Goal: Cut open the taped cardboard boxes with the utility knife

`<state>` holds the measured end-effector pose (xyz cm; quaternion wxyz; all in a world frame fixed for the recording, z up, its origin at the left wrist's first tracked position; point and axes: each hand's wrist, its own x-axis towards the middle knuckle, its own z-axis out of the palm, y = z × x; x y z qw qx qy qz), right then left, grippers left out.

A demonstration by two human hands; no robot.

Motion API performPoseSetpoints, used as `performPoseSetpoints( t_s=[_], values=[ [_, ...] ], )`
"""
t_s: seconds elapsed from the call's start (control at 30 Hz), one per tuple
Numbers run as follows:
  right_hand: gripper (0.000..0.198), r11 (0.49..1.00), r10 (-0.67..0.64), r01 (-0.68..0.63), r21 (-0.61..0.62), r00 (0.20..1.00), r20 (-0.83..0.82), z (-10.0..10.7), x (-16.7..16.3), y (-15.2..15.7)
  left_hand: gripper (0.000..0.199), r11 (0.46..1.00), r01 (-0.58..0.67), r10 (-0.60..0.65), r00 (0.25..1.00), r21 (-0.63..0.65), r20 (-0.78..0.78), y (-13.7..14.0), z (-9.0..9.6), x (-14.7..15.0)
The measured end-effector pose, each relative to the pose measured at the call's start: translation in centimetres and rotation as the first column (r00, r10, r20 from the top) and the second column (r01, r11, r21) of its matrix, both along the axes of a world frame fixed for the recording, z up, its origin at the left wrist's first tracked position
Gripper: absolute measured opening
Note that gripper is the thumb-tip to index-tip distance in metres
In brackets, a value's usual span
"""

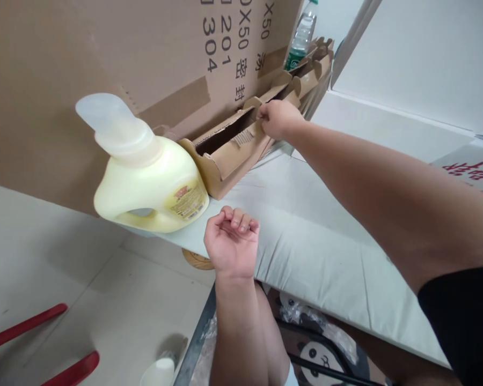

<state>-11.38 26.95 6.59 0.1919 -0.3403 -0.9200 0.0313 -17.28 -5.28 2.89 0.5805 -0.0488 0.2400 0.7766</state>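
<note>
My right hand (280, 119) reaches to the wall side, its fingers pinched at the upper edge of a long, open-topped cardboard box (241, 155). What the fingertips grip beyond that edge is hidden. My left hand (234, 241) is palm up near the table's edge, its fingers loosely curled and the visible palm bare. Just to its left stands a large pale-yellow detergent jug (156, 179) with a translucent cap and a label.
A big printed carton (116, 48) stands behind the jug. More narrow cardboard boxes (308, 80) and a green-labelled water bottle (301, 35) are farther back. Pale cloth (317, 241) covers the table. Red legs (70, 370) and a white cup (159, 372) show at lower left.
</note>
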Motion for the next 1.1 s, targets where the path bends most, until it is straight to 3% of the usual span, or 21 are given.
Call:
performPoseSetpoints(
  t_s=[0.07, 0.13, 0.2, 0.27, 0.33, 0.4, 0.53, 0.63, 0.73, 0.8, 0.9, 1.0, 1.1],
  values=[
    [0.023, 0.993, -0.12, 0.12, -0.013, 0.993, 0.009, 0.1, 1.0, -0.9, 0.022, 1.0, -0.018, 0.017, 0.997, -0.02, -0.077, -0.1, 0.1, 0.2],
    [0.023, 0.989, -0.151, 0.151, -0.007, 0.989, 0.005, 0.5, 2.1, -2.0, 0.023, 0.985, -0.169, 0.157, 0.964, -0.041, -0.216, -0.4, 0.4, 0.4],
    [0.022, 0.989, -0.148, 0.148, 0.005, 0.989, -0.009, 0.9, 3.5, -2.9, 0.023, 0.903, -0.43, 0.399, 0.841, -0.002, -0.365, -0.8, 0.8, 0.5],
    [0.019, 0.989, -0.15, 0.15, 0.018, 0.988, -0.023, 1.4, 5.2, -3.7, 0.022, 0.773, -0.629, 0.59, 0.662, 0.085, -0.462, -1.3, 1.3, 0.6],
    [0.018, 0.99, -0.138, 0.138, 0.018, 0.99, -0.017, 2.1, 7.1, -4.5, 0.02, 0.681, -0.72, 0.674, 0.545, 0.134, -0.498, -1.5, 1.7, 0.6],
    [0.018, 0.997, -0.082, 0.082, -0.01, 0.996, 0.031, 3.2, 9.2, -5.4, 0.019, 0.659, -0.742, 0.684, 0.522, 0.124, -0.51, -1.3, 2.0, 0.7],
    [0.028, 0.993, 0.103, -0.093, -0.066, 0.981, 0.166, 6.1, 13.6, -7.6, 0.02, 0.739, -0.667, 0.61, 0.607, 0.09, -0.509, -0.4, 1.7, 1.6],
    [0.035, 0.999, 0.041, -0.041, -0.004, 0.993, 0.115, 7.9, 17.2, -9.6, 0.019, 0.798, -0.586, 0.538, 0.585, 0.143, -0.606, 0.3, 1.1, 2.9],
    [0.033, 0.995, -0.083, 0.084, -0.055, 0.996, 0.015, 8.3, 21.3, -12.7, 0.014, 0.916, -0.379, 0.34, 0.559, 0.131, -0.756, 0.9, 0.1, 4.3],
    [0.031, 0.968, -0.217, 0.204, -0.143, 0.973, -0.076, 7.5, 24.2, -15.5, 0.008, 0.979, -0.197, 0.151, 0.544, 0.049, -0.825, 1.4, -0.5, 5.2],
    [0.044, 0.956, -0.224, 0.203, -0.21, 0.971, -0.08, 4.8, 27.8, -20.4, 0.008, 0.997, -0.005, -0.057, 0.535, -0.071, -0.843, 2.0, -1.2, 6.4],
    [0.054, 0.951, -0.259, 0.254, -0.179, 0.966, -0.003, 1.9, 29.4, -24.6, 0.009, 0.992, 0.049, -0.124, 0.515, -0.116, -0.848, 2.7, -1.5, 8.0],
    [0.049, 0.962, -0.251, 0.245, -0.123, 0.967, -0.038, 0.6, 29.6, -27.3, 0.008, 0.993, 0.019, -0.108, 0.493, -0.113, -0.863, 3.4, -1.8, 9.6]
  ],
)
